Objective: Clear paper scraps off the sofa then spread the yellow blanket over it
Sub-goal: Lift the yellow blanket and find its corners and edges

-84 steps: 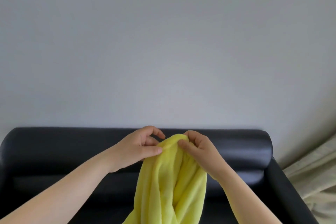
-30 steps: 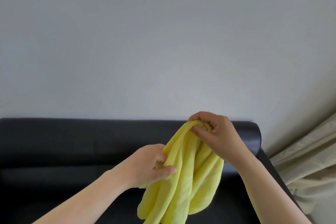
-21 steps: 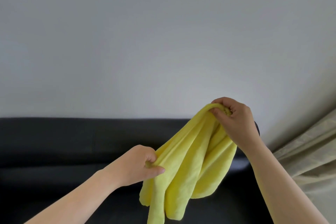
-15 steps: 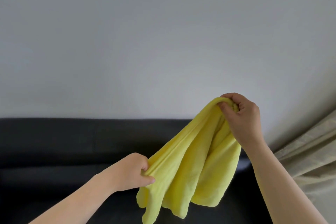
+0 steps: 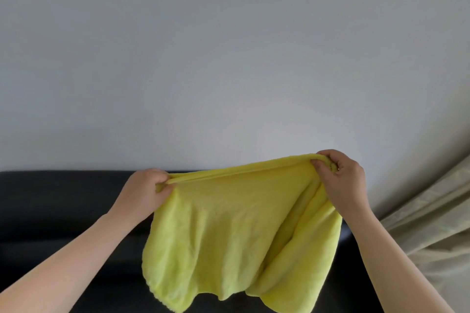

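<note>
The yellow blanket (image 5: 229,231) hangs in the air in front of the black sofa (image 5: 58,201), stretched out between both hands along its top edge. My left hand (image 5: 146,192) grips the top left corner, fingers curled over the hem. My right hand (image 5: 340,178) grips the top right corner a little higher. The cloth drapes down in folds, doubled over on the right side, and hides the right part of the sofa's backrest and seat. No paper scraps show on the visible part of the sofa.
A plain grey wall (image 5: 229,58) fills the upper view behind the sofa. A beige curtain (image 5: 432,226) hangs at the right edge, next to the sofa's right arm.
My hands have pulled apart: the left went up and left, the right stayed at the right. The bunched blanket has opened into a wide sheet between them.
</note>
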Tool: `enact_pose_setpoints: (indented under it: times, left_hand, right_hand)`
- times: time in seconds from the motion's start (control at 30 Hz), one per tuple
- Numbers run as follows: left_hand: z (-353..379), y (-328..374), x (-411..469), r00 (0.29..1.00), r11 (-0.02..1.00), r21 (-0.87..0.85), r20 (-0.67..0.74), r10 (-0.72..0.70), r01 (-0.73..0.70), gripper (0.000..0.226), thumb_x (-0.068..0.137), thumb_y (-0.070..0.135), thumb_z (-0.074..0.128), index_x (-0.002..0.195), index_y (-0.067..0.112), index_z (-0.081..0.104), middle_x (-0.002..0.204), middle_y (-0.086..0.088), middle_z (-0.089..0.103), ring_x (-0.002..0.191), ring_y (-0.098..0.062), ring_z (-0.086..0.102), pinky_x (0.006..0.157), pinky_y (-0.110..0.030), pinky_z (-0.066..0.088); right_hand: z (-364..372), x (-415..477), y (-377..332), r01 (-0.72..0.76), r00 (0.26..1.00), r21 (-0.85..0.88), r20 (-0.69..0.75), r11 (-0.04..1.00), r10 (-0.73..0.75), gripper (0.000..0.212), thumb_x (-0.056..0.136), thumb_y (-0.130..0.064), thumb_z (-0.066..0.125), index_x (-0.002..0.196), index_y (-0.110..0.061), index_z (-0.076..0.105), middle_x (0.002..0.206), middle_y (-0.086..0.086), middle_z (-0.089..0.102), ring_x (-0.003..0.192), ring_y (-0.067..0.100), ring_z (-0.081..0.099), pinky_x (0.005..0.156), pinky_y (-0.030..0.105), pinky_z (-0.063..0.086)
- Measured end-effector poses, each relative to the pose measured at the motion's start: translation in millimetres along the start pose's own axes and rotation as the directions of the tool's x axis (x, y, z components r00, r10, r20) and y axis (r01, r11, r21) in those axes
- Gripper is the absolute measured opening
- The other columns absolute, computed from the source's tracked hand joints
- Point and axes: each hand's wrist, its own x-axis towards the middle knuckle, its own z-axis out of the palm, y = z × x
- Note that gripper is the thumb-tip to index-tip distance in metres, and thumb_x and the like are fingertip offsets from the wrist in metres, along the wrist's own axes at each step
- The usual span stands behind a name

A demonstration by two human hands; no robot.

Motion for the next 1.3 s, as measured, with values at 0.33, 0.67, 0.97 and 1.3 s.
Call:
enact_pose_setpoints:
  times: [0.33, 0.67, 0.97, 1.3]
  left_hand:
    - [-20.6, 12.1, 2.1, 0.996, 0.996, -0.005, -0.012, -0.085, 0.085, 0.045, 0.068, 0.007, 0.075, 0.049, 0.016, 0.035, 0.049, 0.004, 0.036, 0.048, -0.014, 0.032, 0.049, -0.025, 0.025]
    - [-45.1, 12.9, 18.7, 0.965, 0.916, -0.364, -0.128, -0.228, 0.168, 0.018, 0.078, -0.001, 0.067, 0.082, 0.014, 0.058, 0.076, -0.008, 0.065, 0.07, -0.025, 0.058, 0.063, -0.029, 0.043]
    - [-58.1, 22.8, 25.9, 0.981, 0.958, -0.228, -0.045, -0.189, 0.174, 0.008, 0.08, 0.015, 0.072, 0.083, 0.021, 0.069, 0.082, 0.004, 0.07, 0.083, -0.014, 0.065, 0.068, -0.022, 0.045]
    - [-34.3, 115.3, 9.9, 0.822, 0.858, -0.448, 0.566, 0.055, 0.251, 0.009, 0.087, 0.021, 0.064, 0.091, 0.019, 0.072, 0.086, 0.003, 0.072, 0.078, -0.008, 0.066, 0.072, -0.024, 0.051]
  right_hand:
    - [1.7, -0.8, 8.0, -0.04, 0.998, 0.01, -0.057, 0.999, 0.041, 0.007, 0.09, -0.02, 0.063, 0.094, -0.018, 0.068, 0.079, -0.01, 0.065, 0.074, 0.004, 0.057, 0.061, 0.016, 0.04]
    - [-10.0, -1.8, 21.9, 0.046, 0.998, 0.032, 0.035, 0.998, -0.047, 0.012, 0.084, -0.013, 0.07, 0.084, -0.024, 0.065, 0.077, -0.025, 0.062, 0.07, -0.003, 0.055, 0.061, 0.006, 0.039]
    - [2.0, 3.2, 39.5, 0.001, 1.0, -0.141, 0.021, 0.99, 0.002, 0.009, 0.084, -0.021, 0.07, 0.088, -0.02, 0.061, 0.072, -0.012, 0.062, 0.07, 0.008, 0.057, 0.057, 0.017, 0.037]
    - [50.7, -65.0, -11.1, -0.224, 0.885, 0.387, 0.466, 0.894, 0.02, 0.047, 0.081, -0.01, 0.074, 0.116, -0.038, 0.059, 0.123, -0.011, 0.065, 0.113, 0.001, 0.06, 0.097, 0.024, 0.048]
